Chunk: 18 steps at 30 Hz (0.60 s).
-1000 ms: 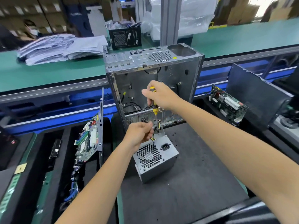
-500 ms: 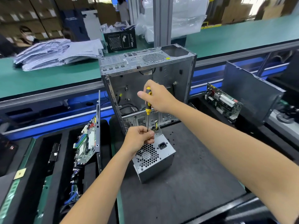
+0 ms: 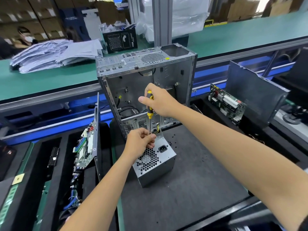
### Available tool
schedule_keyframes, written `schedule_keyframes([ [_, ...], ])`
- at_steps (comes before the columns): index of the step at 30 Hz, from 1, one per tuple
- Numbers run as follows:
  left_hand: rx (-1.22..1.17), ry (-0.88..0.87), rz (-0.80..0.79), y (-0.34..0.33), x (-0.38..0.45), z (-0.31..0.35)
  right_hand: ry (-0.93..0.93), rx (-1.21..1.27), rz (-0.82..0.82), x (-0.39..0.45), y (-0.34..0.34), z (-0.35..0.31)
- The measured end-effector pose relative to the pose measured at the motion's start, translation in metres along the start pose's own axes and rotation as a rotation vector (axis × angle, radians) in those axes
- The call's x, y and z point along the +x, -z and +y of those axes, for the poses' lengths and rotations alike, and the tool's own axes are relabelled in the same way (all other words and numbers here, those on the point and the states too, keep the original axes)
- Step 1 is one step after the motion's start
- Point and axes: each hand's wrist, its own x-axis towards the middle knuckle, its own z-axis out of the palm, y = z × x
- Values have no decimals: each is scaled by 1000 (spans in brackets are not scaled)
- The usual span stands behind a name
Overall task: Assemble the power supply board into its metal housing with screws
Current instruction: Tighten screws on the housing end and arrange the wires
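Note:
A grey metal power supply housing (image 3: 155, 167) with a honeycomb fan grille and a power socket stands on the black mat (image 3: 191, 189). My right hand (image 3: 162, 100) grips a yellow-and-black screwdriver (image 3: 150, 108) upright, its shaft pointing down at the housing's top rear corner. My left hand (image 3: 140, 142) pinches the shaft near its tip, right at that corner. The tip and any screw are hidden by my fingers. Yellow and black wires (image 3: 156, 130) come out behind the housing.
An open computer case (image 3: 146, 77) stands just behind the housing. Loose black screws (image 3: 173, 144) lie on the mat to its right. A circuit board (image 3: 226, 102) and a grey side panel (image 3: 255, 94) lean at the right. Another board (image 3: 86, 145) stands in the left tray.
Both hands stay at the housing's top rear corner. The screwdriver has stood up slightly straighter, and my left fingers have closed tighter around its shaft. The view has shifted a little.

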Motion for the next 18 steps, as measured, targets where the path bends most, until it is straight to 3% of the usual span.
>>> schedule_keyframes([
  [7, 91, -59, 26, -3, 0, -3, 8, -24, -23, -1, 6, -1],
  [11, 260, -137, 65, -4, 0, -4, 5, -93, -83, -2, 10, -3],
  [18, 421, -181, 48, 2, 6, -11, 121, -151, -203, -7, 6, -10],
])
